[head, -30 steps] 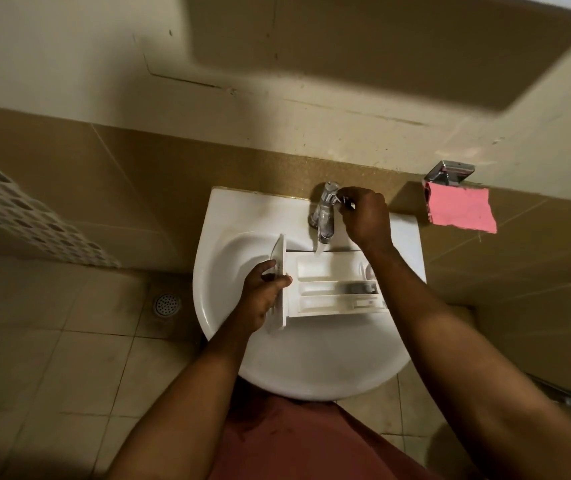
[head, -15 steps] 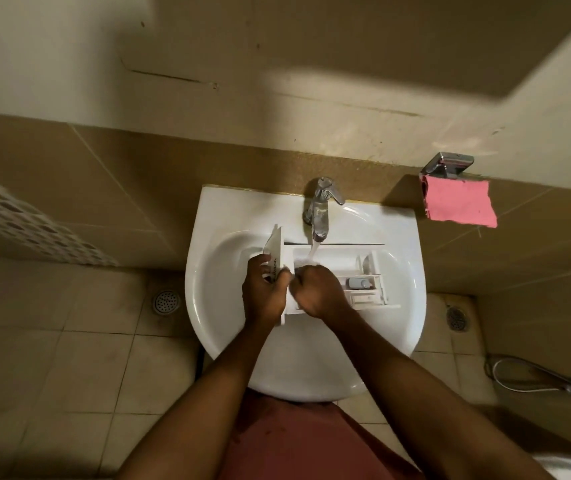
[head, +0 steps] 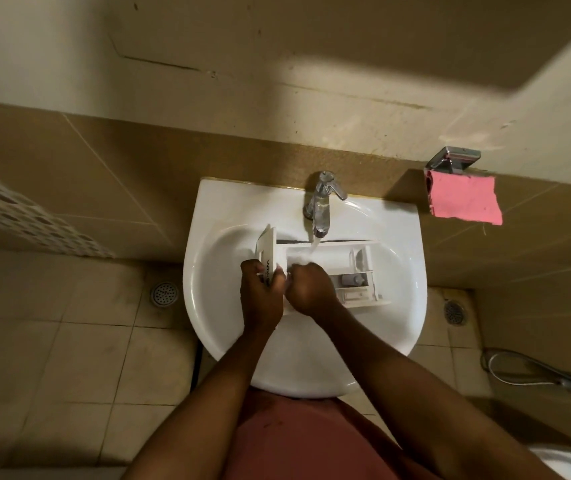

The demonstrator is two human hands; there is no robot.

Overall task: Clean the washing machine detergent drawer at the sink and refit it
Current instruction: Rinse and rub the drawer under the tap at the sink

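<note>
While water [head: 314, 244] runs, left hand [head: 261, 296] grips drawer [head: 339, 259] front, right hand [head: 310, 289] inside (grasp unclear).

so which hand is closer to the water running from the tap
Right. The right hand is over the detergent drawer, right next to where the water stream lands; the left hand grips the drawer's front panel, farther off to the left.
</note>
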